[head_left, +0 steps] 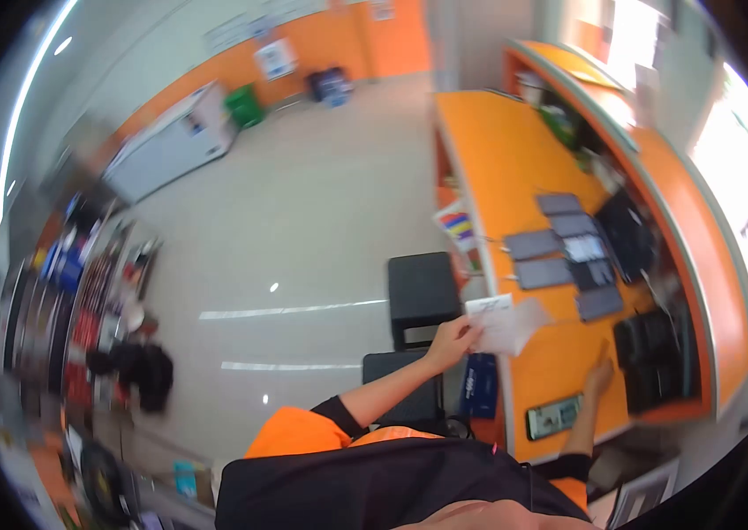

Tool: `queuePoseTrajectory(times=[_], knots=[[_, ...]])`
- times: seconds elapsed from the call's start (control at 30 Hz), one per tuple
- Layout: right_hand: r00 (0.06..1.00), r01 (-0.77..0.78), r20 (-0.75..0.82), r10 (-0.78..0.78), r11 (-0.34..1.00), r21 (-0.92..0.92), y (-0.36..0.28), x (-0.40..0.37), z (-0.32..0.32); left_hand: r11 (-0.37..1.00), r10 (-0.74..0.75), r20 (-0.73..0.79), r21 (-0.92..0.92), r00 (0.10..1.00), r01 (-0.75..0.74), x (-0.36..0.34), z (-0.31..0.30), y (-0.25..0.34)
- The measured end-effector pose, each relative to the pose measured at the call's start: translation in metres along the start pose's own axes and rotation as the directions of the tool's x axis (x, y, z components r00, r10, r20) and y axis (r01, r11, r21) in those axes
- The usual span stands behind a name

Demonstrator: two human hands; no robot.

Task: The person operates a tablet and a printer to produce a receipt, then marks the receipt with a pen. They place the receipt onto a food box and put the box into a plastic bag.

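My left hand [453, 343] is closed, pinching thin white paper slips [491, 329] by their near edge, over the front edge of the orange counter [533, 353]. Dark marks show on the top slip, and a translucent sheet spreads to its right. Over the counter to the right is my right hand [600, 378], one finger stretched forward and nothing seen in it. Just left of that wrist lies a phone [554, 417] with a lit screen. A black boxy device [654, 358] stands to the right of the hand.
Several dark flat tablets or phones [544, 273] lie farther up the counter, beside a black bag-like object [628, 231]. Black stools [423, 287] and a blue box [480, 386] stand along its left side. A white chest freezer [171, 146] and stocked shelves [87, 327] are across the floor.
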State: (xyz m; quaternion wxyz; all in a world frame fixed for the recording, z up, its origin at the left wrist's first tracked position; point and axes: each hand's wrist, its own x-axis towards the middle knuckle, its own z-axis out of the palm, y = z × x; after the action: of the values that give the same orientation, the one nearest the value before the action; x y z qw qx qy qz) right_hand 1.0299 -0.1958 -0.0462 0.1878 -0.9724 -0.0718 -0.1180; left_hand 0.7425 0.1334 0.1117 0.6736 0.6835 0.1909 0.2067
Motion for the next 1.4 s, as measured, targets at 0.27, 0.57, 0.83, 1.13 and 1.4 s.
queuePoseTrajectory(times=[0.27, 0.57, 0.83, 1.13, 1.4], knots=[[0.977, 0.177, -0.159, -0.138, 0.948, 0.264, -0.176, -0.101, -0.043, 0.987, -0.154, -0.493, -0.115, 0.856, 0.112, -0.15, -0.233, -0.012], [0.003, -0.026, 0.314, -0.95, 0.313, 0.949, -0.583, -0.516, -0.049, 0.964, -0.26, -0.498, -0.087, 0.827, 0.251, -0.396, -0.438, -0.005], [-0.703, 0.026, 0.407, -0.583, 0.55, 0.834, -0.709, -0.76, -0.083, 0.951, -0.208, -0.956, -0.247, 0.208, -0.184, -0.583, -0.552, 0.001], [-0.771, 0.017, 0.301, -0.561, 0.454, 0.891, -0.863, -0.906, -0.009, 0.889, -0.364, -0.901, -0.26, -0.235, -0.377, -0.684, -0.674, -0.065], [-0.896, 0.016, 0.119, -0.429, 0.237, 0.971, -1.053, -1.091, 0.007, 0.842, -0.467, -0.711, -0.177, -0.525, -0.509, -0.752, -0.839, -0.063]])
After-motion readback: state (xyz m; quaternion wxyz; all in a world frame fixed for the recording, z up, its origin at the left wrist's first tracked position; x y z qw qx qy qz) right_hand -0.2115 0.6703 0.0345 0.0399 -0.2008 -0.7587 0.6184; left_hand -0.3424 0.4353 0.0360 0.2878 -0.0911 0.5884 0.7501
